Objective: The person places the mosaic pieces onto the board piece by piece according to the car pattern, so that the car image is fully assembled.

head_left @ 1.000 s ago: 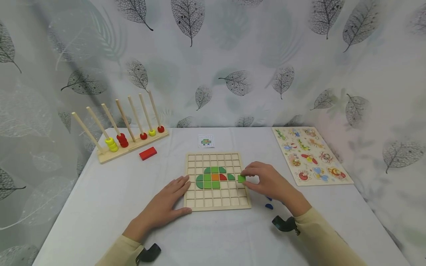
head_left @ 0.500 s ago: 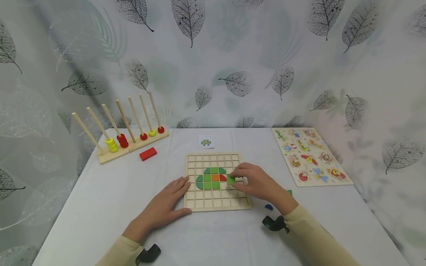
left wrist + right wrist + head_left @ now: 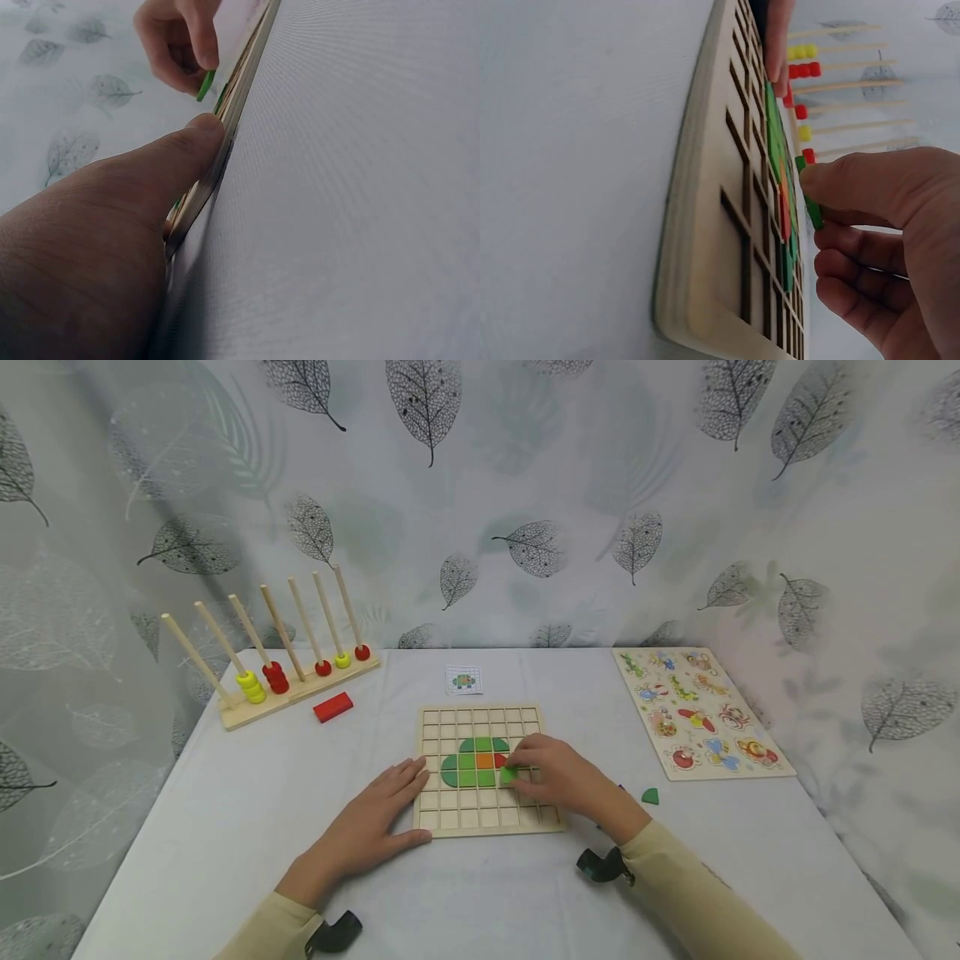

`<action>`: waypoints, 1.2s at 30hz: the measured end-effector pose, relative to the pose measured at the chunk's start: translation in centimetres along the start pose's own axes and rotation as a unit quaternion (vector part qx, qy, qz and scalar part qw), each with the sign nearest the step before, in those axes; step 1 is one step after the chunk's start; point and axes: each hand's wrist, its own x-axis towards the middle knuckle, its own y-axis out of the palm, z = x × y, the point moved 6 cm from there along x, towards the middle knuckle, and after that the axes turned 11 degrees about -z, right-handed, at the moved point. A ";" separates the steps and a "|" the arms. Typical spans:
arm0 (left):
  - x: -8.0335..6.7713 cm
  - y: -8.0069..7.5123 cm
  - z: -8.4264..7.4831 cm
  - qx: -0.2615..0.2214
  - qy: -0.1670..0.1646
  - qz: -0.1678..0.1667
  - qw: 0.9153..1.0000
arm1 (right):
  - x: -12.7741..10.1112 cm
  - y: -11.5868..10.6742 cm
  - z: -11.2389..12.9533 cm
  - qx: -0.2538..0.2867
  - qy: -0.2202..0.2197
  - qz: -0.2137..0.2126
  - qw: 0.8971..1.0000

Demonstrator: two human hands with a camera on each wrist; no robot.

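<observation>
Fingers of the right hand (image 3: 558, 781) pinched a green square tile (image 3: 509, 774) and had carried it leftward from the right edge of the wooden grid board (image 3: 487, 817) to just beside the green, orange and red figure (image 3: 480, 760), tilted over a cell below the red piece. That shift suggested placement was close. Left of the grip, the left hand (image 3: 375, 822) lay flat and relaxed, steadying the board's edge. A green quarter piece (image 3: 649, 796) lay behind the wrist.
</observation>
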 end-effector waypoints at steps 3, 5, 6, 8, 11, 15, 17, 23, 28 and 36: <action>0.0 0.0 0.0 0.002 -0.001 0.001 1.000 | 0.1 0.7 -0.2 -0.025 0.002 0.009 1.000; 0.0 0.0 0.0 0.001 0.000 0.001 1.000 | 0.1 1.1 -0.3 -0.037 0.002 0.014 0.999; 0.0 0.0 0.0 0.001 0.000 0.001 1.000 | 0.1 1.2 -0.3 -0.040 0.001 0.016 0.999; 0.0 0.0 -0.1 0.000 0.001 0.001 1.000 | 0.2 1.3 -0.3 -0.042 0.000 0.019 0.999; 0.0 0.0 0.0 0.001 0.004 0.000 1.000 | 0.2 1.4 -0.2 -0.043 0.002 0.021 0.999; 0.1 0.2 0.1 0.004 0.002 0.003 1.000 | 0.2 1.4 -0.2 -0.044 0.009 0.020 0.999; 0.1 0.2 0.2 0.005 0.002 0.004 1.000 | 0.3 1.4 -0.1 -0.042 0.011 0.017 0.999; 0.2 0.1 0.2 0.006 0.004 0.004 1.000 | 0.4 1.4 -0.2 -0.034 0.005 0.004 0.999; 0.1 0.1 0.3 0.003 0.002 0.005 1.000 | 0.2 1.3 -0.3 -0.033 0.000 0.000 0.999; 0.0 0.3 0.4 0.003 0.005 -0.003 1.000 | -1.0 -1.9 -1.0 -0.002 -0.008 -0.049 0.999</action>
